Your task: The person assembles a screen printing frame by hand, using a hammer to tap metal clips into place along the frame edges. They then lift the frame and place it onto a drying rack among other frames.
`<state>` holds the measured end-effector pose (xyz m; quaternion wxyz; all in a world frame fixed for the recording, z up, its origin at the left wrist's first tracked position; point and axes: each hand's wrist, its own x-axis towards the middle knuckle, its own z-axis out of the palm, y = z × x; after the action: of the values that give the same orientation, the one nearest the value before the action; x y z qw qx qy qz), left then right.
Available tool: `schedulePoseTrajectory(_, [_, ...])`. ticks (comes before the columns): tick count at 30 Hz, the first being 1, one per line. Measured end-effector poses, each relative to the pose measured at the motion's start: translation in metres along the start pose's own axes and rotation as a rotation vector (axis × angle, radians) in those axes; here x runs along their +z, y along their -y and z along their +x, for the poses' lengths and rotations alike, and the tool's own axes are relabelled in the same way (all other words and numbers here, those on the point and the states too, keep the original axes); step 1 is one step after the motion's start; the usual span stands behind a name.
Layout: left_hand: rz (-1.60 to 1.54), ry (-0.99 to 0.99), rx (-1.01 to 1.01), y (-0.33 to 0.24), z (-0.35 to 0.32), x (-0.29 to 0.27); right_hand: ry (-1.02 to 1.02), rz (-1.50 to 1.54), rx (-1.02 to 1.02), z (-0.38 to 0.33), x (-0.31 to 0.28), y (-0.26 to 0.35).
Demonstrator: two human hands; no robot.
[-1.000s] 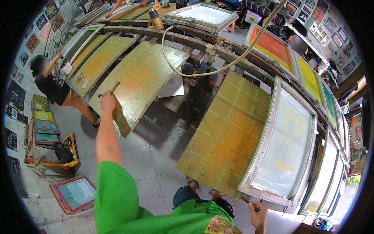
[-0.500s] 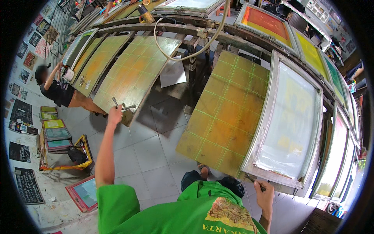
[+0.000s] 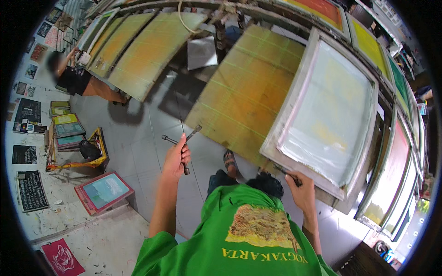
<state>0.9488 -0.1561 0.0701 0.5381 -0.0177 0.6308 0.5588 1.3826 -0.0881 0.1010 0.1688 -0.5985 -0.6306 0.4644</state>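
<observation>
My left hand (image 3: 176,158) grips a dark three-armed socket wrench (image 3: 195,130), held up over the tiled floor in front of my body. Its fingers wrap round the middle, and the arms stick out of the fist. On the right, my right hand (image 3: 302,189) is closed on the dark handle of a slim tool (image 3: 280,169) whose kind I cannot make out. That tool's tip points at the lower left corner of a silkscreen frame (image 3: 299,169) with pale mesh. Beside the frame lies a yellow-brown board (image 3: 244,99) marked with green grid lines.
More gridded boards (image 3: 154,50) stretch along the rack at the left, where another person (image 3: 76,78) stands. Coloured screens (image 3: 368,41) line the right side. Small frames (image 3: 69,131), a yellow crate (image 3: 78,163) and a red-edged screen (image 3: 105,192) are on the left.
My left hand has come back from the left board toward my body with the socket wrench. The view has shifted. My right hand stays by the frame's corner with its tool.
</observation>
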Motion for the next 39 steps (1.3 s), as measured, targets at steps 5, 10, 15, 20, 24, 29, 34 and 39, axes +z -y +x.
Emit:
schedulePoseTrajectory(5, [-0.283, 0.162, -0.235, 0.105, -0.051, 0.008, 0.033, 0.044, -0.092, 0.001, -0.016, -0.03])
schedulePoseTrajectory(10, [-0.33, 0.114, -0.245, 0.157, -0.093, 0.049, 0.111, 0.05, -0.088, 0.004, -0.031, -0.042])
schedulePoseTrajectory(15, [-0.403, 0.201, -0.21, 0.182, -0.113, 0.06, 0.209, 0.005, -0.146, 0.01, -0.045, -0.039])
schedulePoseTrajectory(20, [-0.246, 0.166, -0.155, 0.194, -0.121, 0.072, 0.131, 0.05, -0.178, 0.009, -0.049, -0.05])
schedulePoseTrajectory(24, [-0.051, 0.062, -0.011, 0.192, -0.118, 0.085, 0.048, 0.258, -0.077, 0.003, -0.053, -0.059])
schedulePoseTrajectory(29, [0.183, -0.101, 0.319, 0.145, -0.078, 0.099, 0.04, 0.156, -0.072, 0.003, -0.061, -0.07])
schedulePoseTrajectory(34, [0.35, -0.131, 0.466, 0.108, 0.008, 0.121, -0.026, 0.067, -0.165, 0.0, -0.065, -0.065])
schedulePoseTrajectory(39, [0.569, -0.182, 0.502, 0.092, 0.03, 0.133, -0.08, 0.002, -0.172, -0.005, -0.074, -0.065])
